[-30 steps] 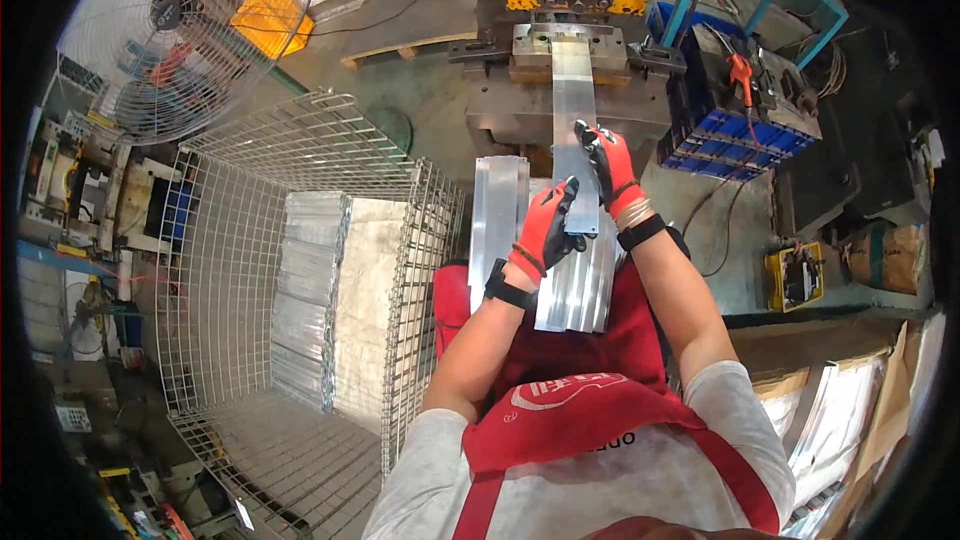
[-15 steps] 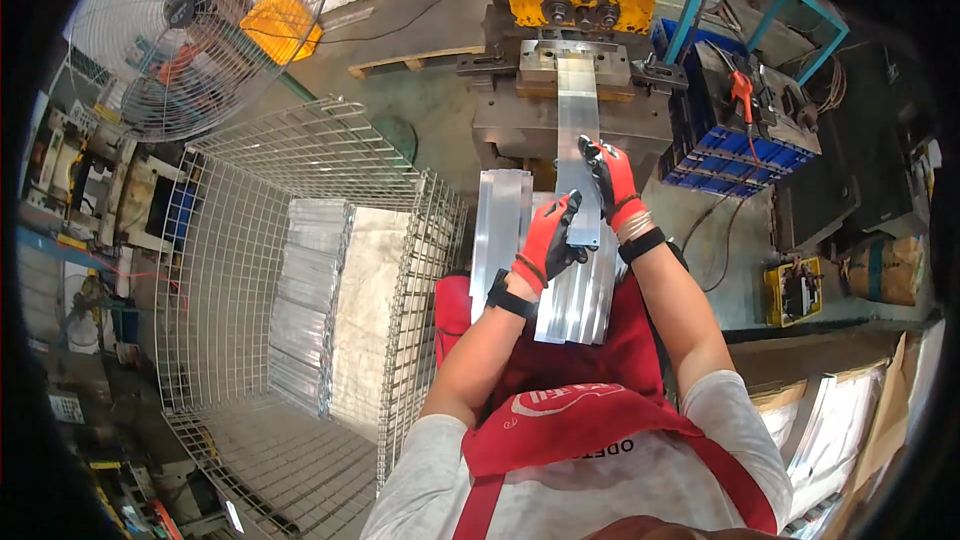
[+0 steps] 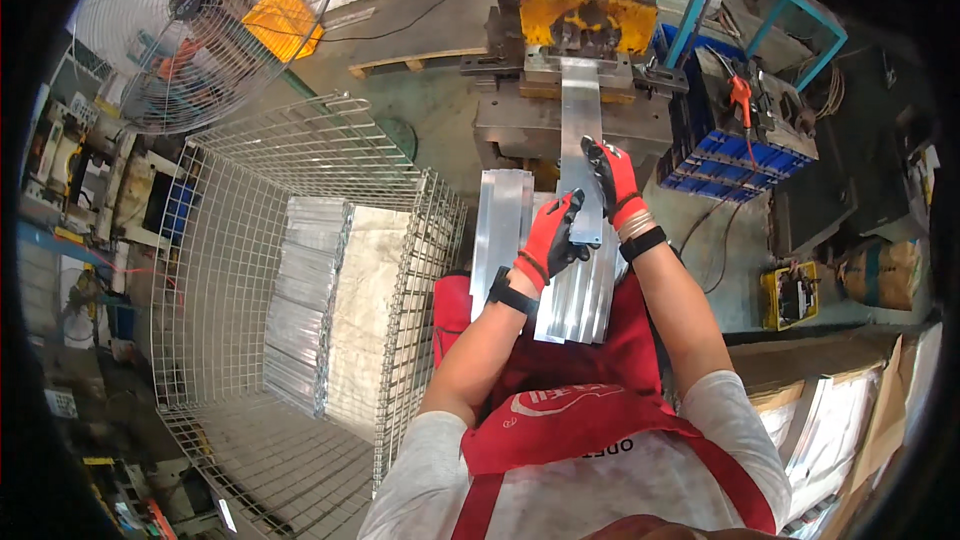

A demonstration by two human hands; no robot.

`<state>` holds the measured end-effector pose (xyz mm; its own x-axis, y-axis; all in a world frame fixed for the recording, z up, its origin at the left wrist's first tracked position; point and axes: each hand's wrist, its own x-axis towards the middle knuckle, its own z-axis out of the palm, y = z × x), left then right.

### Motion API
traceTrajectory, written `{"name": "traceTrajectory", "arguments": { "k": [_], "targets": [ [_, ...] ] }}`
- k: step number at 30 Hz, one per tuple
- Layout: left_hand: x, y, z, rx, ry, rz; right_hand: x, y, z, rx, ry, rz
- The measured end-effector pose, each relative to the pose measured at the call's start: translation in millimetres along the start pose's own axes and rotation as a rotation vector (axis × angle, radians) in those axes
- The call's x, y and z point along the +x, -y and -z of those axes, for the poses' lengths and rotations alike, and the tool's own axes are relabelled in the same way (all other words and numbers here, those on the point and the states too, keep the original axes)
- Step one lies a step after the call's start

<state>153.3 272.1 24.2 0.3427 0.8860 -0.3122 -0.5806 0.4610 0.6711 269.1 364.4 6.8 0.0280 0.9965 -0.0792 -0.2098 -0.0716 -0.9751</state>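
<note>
Between the hands: strip (image 3: pixel 581 155), a long flat metal piece, lies with its near end in both gloves and its far end under the press (image 3: pixel 575 15).
Strip axis: runs straight away from the person, near end at the lap, far end pointing into the yellow press head.
Left hand (image 3: pixel 548 238): red-and-black glove, fingers curled on the strip's near left edge, gripping it; forearm comes up from the lower middle, wrist bent inward.
Right hand (image 3: pixel 612 178): same kind of glove, laid along the strip's right edge a little farther up, fingers wrapped over it, grasping; forearm reaches forward, nearly straight.
Stack (image 3: pixel 572 290): more metal pieces lying on the lap under the hands, long axes parallel to the strip.
Left side: wire cage (image 3: pixel 300 270) holding piled metal pieces.
Far left: fan (image 3: pixel 205 25).
</note>
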Motion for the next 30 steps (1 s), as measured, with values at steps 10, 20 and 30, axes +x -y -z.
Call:
{"name": "traceTrajectory", "arguments": {
  "k": [10, 20, 30],
  "targets": [
    [-7, 1, 5, -0.108, 0.132, -0.064, 4, 4, 8, -0.196, 0.057, 0.097],
    [-110, 27, 28, 0.654, 0.370, -0.360, -80, -34, 75, 0.067, 0.410, 0.091],
    [-140, 33, 33, 0.468, 0.034, 0.030, -128, 3, 6, 0.410, 0.646, -0.428]
  ]
}}
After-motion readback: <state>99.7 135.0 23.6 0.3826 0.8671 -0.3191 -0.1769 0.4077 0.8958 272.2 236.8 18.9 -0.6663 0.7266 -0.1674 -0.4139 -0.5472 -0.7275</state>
